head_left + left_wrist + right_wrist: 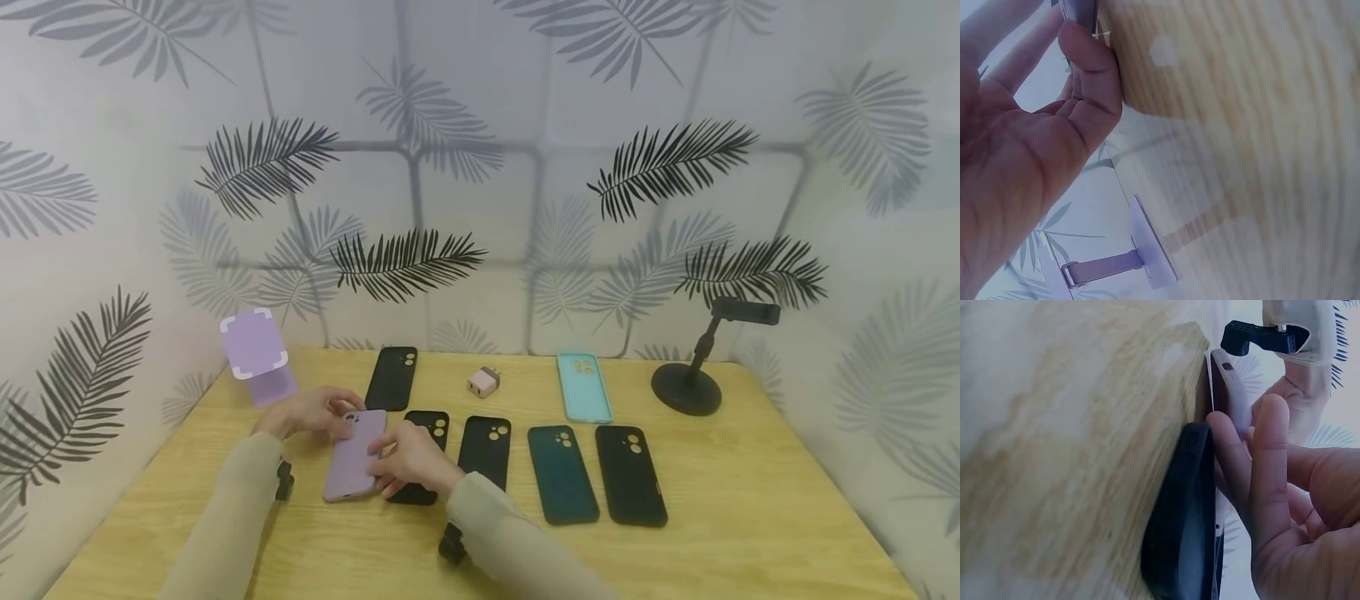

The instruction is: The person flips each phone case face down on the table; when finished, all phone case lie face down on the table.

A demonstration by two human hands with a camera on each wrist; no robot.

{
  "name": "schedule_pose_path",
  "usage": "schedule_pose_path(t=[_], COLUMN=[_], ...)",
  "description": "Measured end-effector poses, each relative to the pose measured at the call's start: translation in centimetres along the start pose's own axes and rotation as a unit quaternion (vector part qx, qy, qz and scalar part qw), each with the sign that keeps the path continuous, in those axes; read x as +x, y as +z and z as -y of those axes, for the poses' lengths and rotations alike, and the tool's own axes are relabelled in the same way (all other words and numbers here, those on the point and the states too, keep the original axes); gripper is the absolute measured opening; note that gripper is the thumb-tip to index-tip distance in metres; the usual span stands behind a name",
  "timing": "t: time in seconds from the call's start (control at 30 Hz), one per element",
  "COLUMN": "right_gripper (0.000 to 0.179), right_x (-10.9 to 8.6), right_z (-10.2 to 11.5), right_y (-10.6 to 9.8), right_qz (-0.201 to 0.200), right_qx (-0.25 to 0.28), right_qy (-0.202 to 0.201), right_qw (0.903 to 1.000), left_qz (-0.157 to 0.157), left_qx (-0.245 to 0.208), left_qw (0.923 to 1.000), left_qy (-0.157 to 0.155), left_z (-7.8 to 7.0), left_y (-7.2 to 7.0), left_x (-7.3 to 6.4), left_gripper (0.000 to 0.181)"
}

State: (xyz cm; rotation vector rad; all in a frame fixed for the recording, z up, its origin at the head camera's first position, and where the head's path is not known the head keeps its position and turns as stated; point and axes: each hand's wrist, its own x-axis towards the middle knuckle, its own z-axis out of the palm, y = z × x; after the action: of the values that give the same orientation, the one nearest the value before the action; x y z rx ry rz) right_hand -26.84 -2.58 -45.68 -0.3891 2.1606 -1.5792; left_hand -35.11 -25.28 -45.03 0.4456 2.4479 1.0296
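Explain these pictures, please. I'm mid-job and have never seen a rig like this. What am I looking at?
There is no machine here: a person works with two bare hands. The wide picture is taken from the head, looking forward and down; the other two are taken from the left and right wrists, each watching that hand's work. The left hand holds a lilac phone case near its far end, and the right hand holds its right edge. On the wood-grain table lie four black cases, a dark teal case, a turquoise case and a pale pink charger plug. A lilac stand is at the left, a black stand at the right.
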Motion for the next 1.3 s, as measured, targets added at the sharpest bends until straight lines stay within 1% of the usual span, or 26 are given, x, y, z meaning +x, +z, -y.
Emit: schedule_pose_path(t=[0.1,0.17,0.27,0.33,0.47,0.53,0.63,0.73,0.83,0.93,1.0,1.07,1.23,1.3], right_gripper=[0.026,0.026,0.027,0.027,0.026,0.025,0.022,0.022,0.023,0.026,0.028,0.031,0.043,0.047], right_x=[-0.1,-0.1,0.0,0.1,0.8,1.2,1.9,2.8,3.7,4.5,5.0,5.4,6.0,6.2], right_z=[0.3,0.5,0.6,0.5,0.3,0.3,0.5,0.6,0.5,0.3,0.1,-0.2,-0.8,-1.0], right_y=[-0.1,-0.2,-0.4,-0.4,-0.9,-1.4,-2.3,-3.5,-5.0,-6.4,-7.1,-7.6,-8.3,-8.5], right_qz=[0.008,0.011,0.013,0.012,0.020,0.024,0.020,0.005,-0.007,-0.016,-0.018,-0.018,-0.015,-0.013], right_qx=[0.012,0.019,0.020,0.015,0.002,-0.007,-0.032,-0.059,-0.081,-0.100,-0.122,-0.140,-0.151,-0.163], right_qy=[0.000,0.000,0.001,-0.001,-0.024,-0.038,-0.054,-0.067,-0.086,-0.092,-0.092,-0.093,-0.101,-0.099], right_qw=[0.9999,0.9998,0.9997,0.9998,0.9995,0.9990,0.9978,0.9960,0.9929,0.9906,0.9881,0.9857,0.9833,0.9815], left_qz=[-0.006,-0.011,-0.017,-0.017,-0.019,-0.028,-0.051,-0.083,-0.116,-0.135,-0.141,-0.138,-0.138,-0.136], left_qx=[0.008,0.011,0.015,0.018,0.006,-0.004,-0.013,-0.007,-0.001,-0.005,-0.011,-0.017,-0.021,-0.025], left_qw=[1.0000,0.9998,0.9995,0.9995,0.9997,0.9994,0.9984,0.9963,0.9931,0.9908,0.9900,0.9903,0.9902,0.9903], left_qy=[-0.002,-0.012,-0.020,-0.017,-0.016,-0.020,-0.021,-0.022,-0.018,-0.007,-0.003,0.000,0.011,0.015], left_z=[0.1,0.1,0.1,0.1,0.1,0.0,-0.2,-0.6,-0.8,-1.0,-1.2,-1.2,-1.2,-1.2], left_y=[-0.2,-0.2,-0.3,-0.3,-0.4,-0.4,-0.4,-0.4,-0.4,-0.3,-0.2,0.0,0.3,0.4], left_x=[-0.1,-0.1,-0.2,-0.2,-0.2,-0.2,0.1,0.4,1.0,1.4,1.6,1.8,2.3,2.5], left_gripper=[0.044,0.044,0.044,0.044,0.043,0.041,0.038,0.035,0.034,0.038,0.040,0.041,0.041,0.042])
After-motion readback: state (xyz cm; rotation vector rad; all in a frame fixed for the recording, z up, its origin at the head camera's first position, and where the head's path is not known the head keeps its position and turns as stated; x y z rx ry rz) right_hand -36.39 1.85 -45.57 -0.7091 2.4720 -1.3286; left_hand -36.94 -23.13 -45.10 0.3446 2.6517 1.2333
